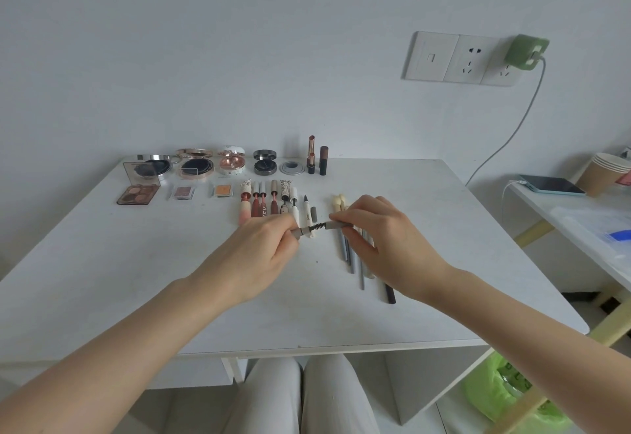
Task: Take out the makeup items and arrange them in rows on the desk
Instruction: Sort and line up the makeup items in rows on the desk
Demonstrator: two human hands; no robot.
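Above the middle of the white desk (170, 297), my right hand (382, 239) pinches a grey brow pencil (336, 225) whose spiral brush tip (317, 227) points left. My left hand (263, 249) pinches its grey cap (297, 233) just off the brush. Open compacts (196, 164) and two upright lipsticks (317, 158) line the back edge. In front of them lie three eyeshadow palettes (138, 193) and a row of lip tubes and liners (269, 201). Several pencils and brushes (355, 256) lie under my right hand, partly hidden.
A side table at right holds a phone (551, 184) on a charging cable and stacked paper cups (604, 172). A green charger (526, 51) sits in the wall socket. A green bag (505, 389) lies on the floor. My knees (300, 399) are under the desk's front edge.
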